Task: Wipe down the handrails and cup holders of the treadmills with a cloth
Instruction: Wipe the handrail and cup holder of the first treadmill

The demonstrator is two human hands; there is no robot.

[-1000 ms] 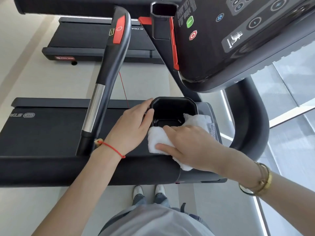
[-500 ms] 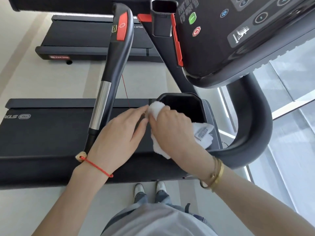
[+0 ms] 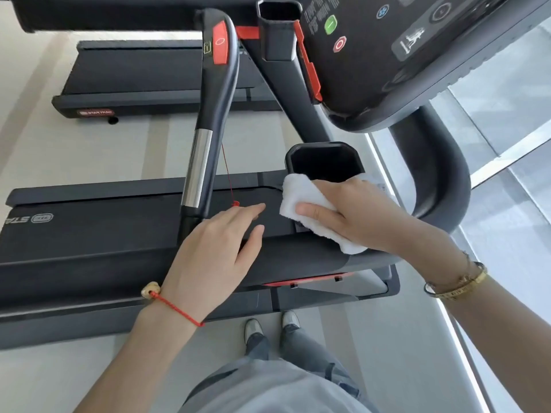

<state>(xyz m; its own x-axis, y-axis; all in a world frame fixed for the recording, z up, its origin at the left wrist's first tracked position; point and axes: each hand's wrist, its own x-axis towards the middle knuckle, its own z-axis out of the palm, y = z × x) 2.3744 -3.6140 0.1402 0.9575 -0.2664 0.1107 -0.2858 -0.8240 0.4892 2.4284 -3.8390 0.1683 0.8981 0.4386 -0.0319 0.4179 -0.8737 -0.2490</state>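
Observation:
A black cup holder point(image 3: 323, 162) sits under the treadmill console. My right hand point(image 3: 360, 216) presses a folded white cloth point(image 3: 301, 198) against the holder's near rim and the dark panel beside it. My left hand point(image 3: 217, 257) hovers to the left with fingers spread and holds nothing. Its fingertips point toward the cloth, a short gap apart. A black handrail with a silver section point(image 3: 198, 165) and a red pad rises at the left of the holder. The near side rail point(image 3: 298, 260) runs across under both hands.
The console point(image 3: 387, 52) with green and red buttons overhangs at upper right. A red safety cord point(image 3: 228, 174) hangs beside the handrail. A curved black upright point(image 3: 441, 174) stands at right by the window. A second treadmill point(image 3: 143, 81) lies beyond. My feet point(image 3: 271, 326) stand on the pale floor.
My right hand slid the cloth from the holder's left rim down onto its near edge. My left hand drew back from the holder and opened. The view tilted slightly.

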